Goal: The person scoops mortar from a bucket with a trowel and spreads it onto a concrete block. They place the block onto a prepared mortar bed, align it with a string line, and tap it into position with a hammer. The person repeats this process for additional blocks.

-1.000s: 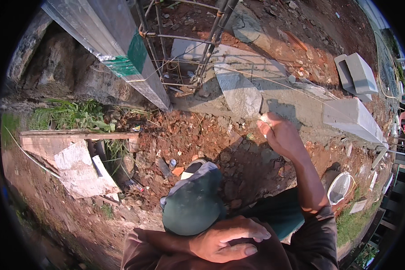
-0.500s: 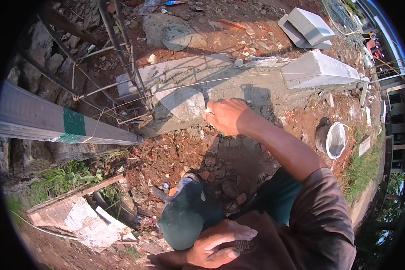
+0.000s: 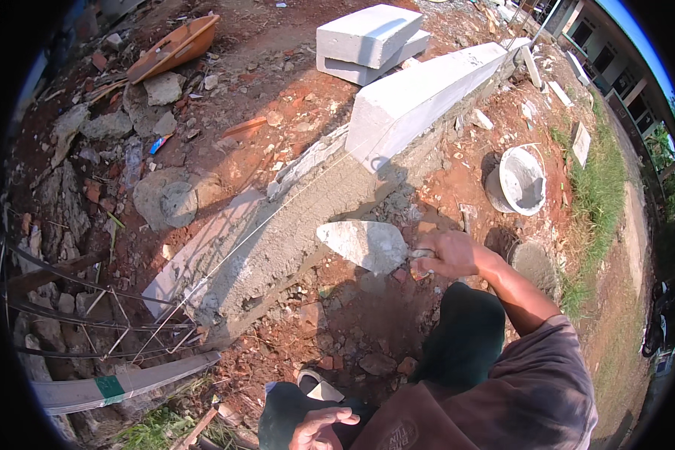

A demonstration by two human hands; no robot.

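My right hand (image 3: 448,253) is closed round the handle of a pointed trowel. The mortar-smeared blade (image 3: 364,246) is held level beside the near edge of a low wall topped with wet grey mortar (image 3: 277,217). A thin string line (image 3: 266,220) runs lengthwise over that mortar. On the wall's far part stands a long row of white block (image 3: 420,94), its end face toward the mortar. Low by my lap, my left hand (image 3: 324,427) is empty, fingers loosely apart and partly cut off by the lower edge.
Two stacked white blocks (image 3: 367,37) lie behind the wall. A white bucket (image 3: 523,180) stands at right; a round container of grey mortar (image 3: 534,262) is by my right forearm. Steel bars (image 3: 90,326) and a long board (image 3: 127,386) are at left; an orange tub (image 3: 174,46) lies farther back.
The view has swung to the right. My right hand has drawn the trowel off the mortar bed toward the near side of the wall. My left hand stays low, near my lap.
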